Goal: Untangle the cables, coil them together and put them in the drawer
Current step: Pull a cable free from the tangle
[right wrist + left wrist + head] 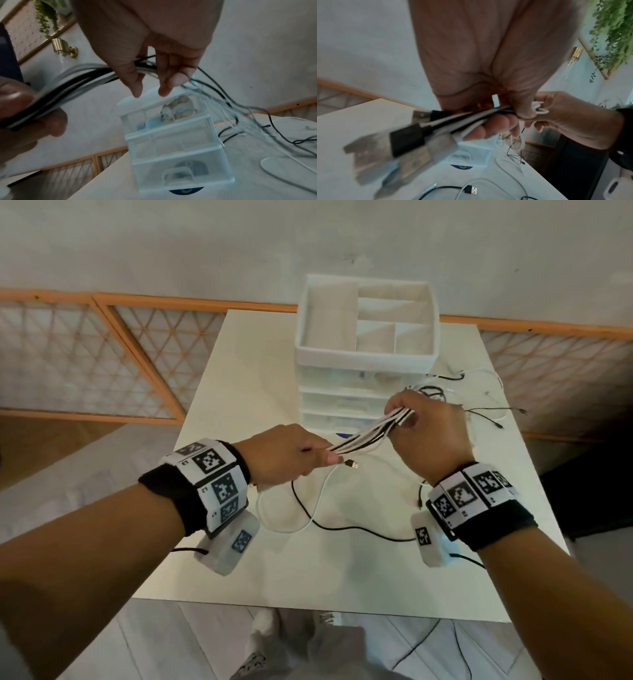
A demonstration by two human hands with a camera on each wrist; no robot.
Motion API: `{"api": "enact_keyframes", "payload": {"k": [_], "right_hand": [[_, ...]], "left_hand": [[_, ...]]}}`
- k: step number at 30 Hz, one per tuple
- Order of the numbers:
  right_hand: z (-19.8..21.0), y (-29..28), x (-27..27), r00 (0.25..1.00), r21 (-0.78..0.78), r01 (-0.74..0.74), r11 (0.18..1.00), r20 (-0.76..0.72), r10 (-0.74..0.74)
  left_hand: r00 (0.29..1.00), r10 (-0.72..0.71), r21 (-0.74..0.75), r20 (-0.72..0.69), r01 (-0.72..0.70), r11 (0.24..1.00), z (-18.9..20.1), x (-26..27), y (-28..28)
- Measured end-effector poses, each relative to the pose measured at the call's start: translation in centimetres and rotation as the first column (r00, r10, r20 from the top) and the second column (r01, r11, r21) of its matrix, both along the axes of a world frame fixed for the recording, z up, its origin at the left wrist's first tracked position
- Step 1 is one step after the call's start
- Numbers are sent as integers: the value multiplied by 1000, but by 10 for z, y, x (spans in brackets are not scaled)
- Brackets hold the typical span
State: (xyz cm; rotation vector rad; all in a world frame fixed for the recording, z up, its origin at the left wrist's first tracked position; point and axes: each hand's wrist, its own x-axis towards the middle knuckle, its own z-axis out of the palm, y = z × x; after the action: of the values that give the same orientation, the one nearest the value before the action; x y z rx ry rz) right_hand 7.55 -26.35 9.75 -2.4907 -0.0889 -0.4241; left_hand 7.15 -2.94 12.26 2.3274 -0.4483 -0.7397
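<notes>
Your left hand [287,451] is nearest, fingers curled tight around one end of a bundle of cables [368,433]; in the left wrist view several plugs [406,140] stick out past your fist, blurred. From that grip the black and white cables run up and to the right as one bunch, held above the table [239,371], into your right hand [428,436]. That hand closes on the bundle between thumb and fingers; in the right wrist view the thumb and the fingertips [164,89] point down with the cables passing between them and the palm.

Below your hands, loose lengths of white and black cable lie on the table, and a plug [351,464] hangs just beside your left hand. Past your right hand the free ends [479,405] trail out over the right side of the table, thin black and white strands apart from one another.

Beyond the bundle stands a clear plastic drawer unit [342,395], its three drawers shut. On top of it sits a white tray [366,350] split into compartments. Farthest off is a pale wall with wooden lattice panels [102,354] along its foot.
</notes>
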Motion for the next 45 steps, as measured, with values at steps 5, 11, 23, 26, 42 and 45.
{"api": "enact_keyframes", "payload": {"k": [5, 11, 23, 26, 42, 45], "right_hand": [[-30, 20, -9, 998, -14, 3, 1000, 65, -2], [-58, 35, -32, 920, 117, 110, 987, -388, -56], [-129, 91, -101, 743, -368, -197, 909, -661, -107], [-120, 94, -101, 788, -445, -265, 856, -612, -74], [18, 105, -47, 946, 39, -193, 980, -259, 197], [31, 107, -42, 977, 152, -117, 981, -157, 141]], "left_hand": [[991, 22, 119, 133, -38, 992, -21, 8, 17], [984, 121, 170, 132, -142, 975, -44, 3, 37], [948, 304, 3, 91, -305, 952, -46, 2, 43], [946, 324, -31, 16, -324, 946, -42, 5, 48], [956, 266, -453, -122, -292, 842, -2, 14, 52], [970, 190, -474, -154, -241, 847, -4, 11, 42]]}}
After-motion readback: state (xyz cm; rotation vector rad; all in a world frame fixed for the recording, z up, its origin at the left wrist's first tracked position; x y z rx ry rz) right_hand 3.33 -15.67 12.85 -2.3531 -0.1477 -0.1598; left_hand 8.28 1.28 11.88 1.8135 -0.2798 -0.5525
